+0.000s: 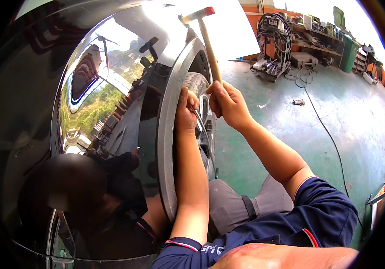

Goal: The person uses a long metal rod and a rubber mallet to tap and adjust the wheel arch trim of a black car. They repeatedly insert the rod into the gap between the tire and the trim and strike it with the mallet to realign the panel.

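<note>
Right hand (228,104) round hammer (206,38) — fingertips hidden

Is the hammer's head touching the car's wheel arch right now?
Apart. In the head view the hammer is raised in the right hand, its head clear above the wheel arch edge, where the left hand rests.

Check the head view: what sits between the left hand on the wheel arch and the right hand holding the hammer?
Head view: between left hand and right hand only a narrow gap showing tyre and wheel; the hammer handle rises from the right hand.
</note>
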`<state>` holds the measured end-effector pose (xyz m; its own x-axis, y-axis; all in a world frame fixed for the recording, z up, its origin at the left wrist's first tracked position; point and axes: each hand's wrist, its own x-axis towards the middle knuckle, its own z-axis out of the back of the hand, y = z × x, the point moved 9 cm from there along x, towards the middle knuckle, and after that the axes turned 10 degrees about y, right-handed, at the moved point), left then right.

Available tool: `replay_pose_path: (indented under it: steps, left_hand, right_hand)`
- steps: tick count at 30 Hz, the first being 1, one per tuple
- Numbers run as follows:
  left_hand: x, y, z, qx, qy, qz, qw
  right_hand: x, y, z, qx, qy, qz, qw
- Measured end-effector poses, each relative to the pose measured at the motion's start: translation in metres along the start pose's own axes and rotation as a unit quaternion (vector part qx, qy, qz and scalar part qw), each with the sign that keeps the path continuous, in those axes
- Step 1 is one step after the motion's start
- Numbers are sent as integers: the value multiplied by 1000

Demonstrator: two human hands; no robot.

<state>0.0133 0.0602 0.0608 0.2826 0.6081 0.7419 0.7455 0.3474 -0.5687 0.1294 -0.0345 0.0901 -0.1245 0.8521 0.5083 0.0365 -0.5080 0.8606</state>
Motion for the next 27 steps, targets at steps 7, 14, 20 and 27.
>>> replay_pose_path:
  steps: [7,14,20,27]
  left_hand:
    - [-2,-2,-2,6,-15,1,1000]
    - [-1,-1,4,0,-17,12,1000]
    - [-4,2,0,-5,-28,7,1000]
    - [-6,-1,-10,-21,-3,5,1000]
  right_hand:
    - [-4,-7,3,11,-18,-1,1000]
    - [-116,-163,57,-134,-131,-165,968]
    - [-368,-389,105,-382,-24,-590,711]
    - [-318,-390,89,-404,6,-488,774]
